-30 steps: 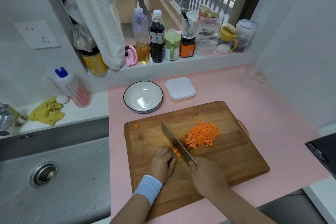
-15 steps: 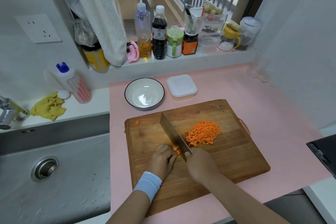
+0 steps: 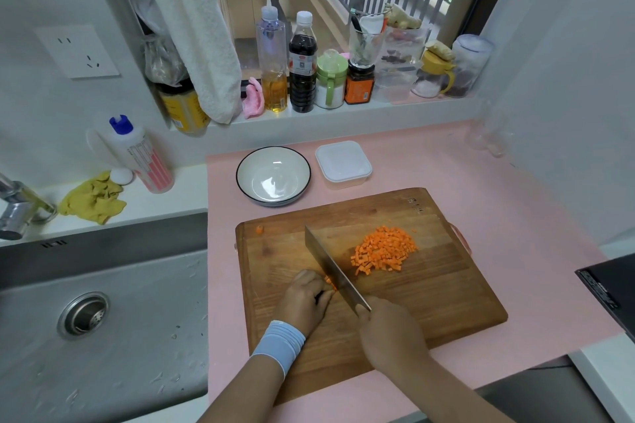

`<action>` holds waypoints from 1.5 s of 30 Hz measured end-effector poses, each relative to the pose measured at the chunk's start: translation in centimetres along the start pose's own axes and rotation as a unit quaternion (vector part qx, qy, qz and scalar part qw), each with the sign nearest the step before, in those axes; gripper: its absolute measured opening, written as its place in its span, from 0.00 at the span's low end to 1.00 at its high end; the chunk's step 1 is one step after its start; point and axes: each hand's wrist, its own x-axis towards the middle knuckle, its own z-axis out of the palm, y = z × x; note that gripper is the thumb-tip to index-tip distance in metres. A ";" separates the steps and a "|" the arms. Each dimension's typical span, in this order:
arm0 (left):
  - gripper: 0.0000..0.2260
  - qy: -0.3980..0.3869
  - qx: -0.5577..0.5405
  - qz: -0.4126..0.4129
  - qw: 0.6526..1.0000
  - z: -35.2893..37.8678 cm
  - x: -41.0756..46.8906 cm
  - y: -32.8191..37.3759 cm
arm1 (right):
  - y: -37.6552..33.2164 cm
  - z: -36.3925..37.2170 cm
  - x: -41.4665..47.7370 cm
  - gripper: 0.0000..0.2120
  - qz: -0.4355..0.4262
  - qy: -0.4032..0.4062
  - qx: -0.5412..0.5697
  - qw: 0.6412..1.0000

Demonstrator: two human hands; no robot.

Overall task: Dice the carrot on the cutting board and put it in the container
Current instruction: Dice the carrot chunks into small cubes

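The cleaver (image 3: 330,261) has chopped nearer the left hand (image 3: 304,299), which pins a shrinking carrot stub (image 3: 329,282); the right hand (image 3: 388,330) grips its handle. Diced carrot (image 3: 385,249) heaps on the cutting board (image 3: 446,302), so the dicing looks nearly finished.

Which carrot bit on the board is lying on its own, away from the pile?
The single piece near the far left corner of the cutting board, left of the knife; the other dice sit heaped on the knife's right.

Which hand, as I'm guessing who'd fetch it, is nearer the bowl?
Left. The left hand pins the carrot on the board, in front of the bowl; the right hand, gripping the knife, sits further right and back.
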 end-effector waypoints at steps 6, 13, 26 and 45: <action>0.06 -0.004 -0.002 0.000 1.000 -0.1 0.1 0.2 | 0.1 0.0 -0.2 0.13 -0.001 -0.005 -0.002 1.000; 0.04 -0.004 -0.014 0.008 1.000 0.1 0.0 0.1 | -0.8 0.4 1.7 0.12 0.017 -0.023 0.019 0.999; 0.07 0.023 -0.054 -0.014 0.998 -1.2 -0.4 0.7 | -1.7 0.5 3.0 0.13 0.014 -0.021 0.019 1.000; 0.02 0.007 -0.012 0.014 1.000 -0.4 -0.4 -0.2 | -0.4 -0.4 -0.1 0.12 -0.013 -0.016 0.007 1.000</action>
